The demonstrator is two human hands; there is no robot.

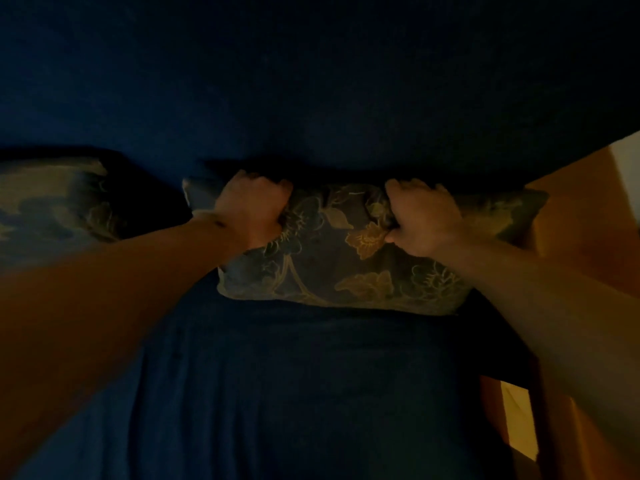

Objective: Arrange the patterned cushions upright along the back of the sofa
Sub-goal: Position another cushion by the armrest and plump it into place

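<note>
A dark cushion with a gold flower pattern (332, 258) stands on the blue sofa seat (294, 393), its top edge against the blue sofa back (311, 81). My left hand (254, 207) grips the cushion's top edge left of its middle. Toward the right of that same edge, my right hand (424, 220) holds on with fingers curled over the fabric. A second patterned cushion (52, 199) leans against the sofa back at the far left, partly cut off by the frame edge. The scene is dim.
An orange-brown wooden surface (581, 220) borders the sofa on the right, with a pale lit strip (517, 420) lower down. Between the two cushions lies a dark gap (156, 192).
</note>
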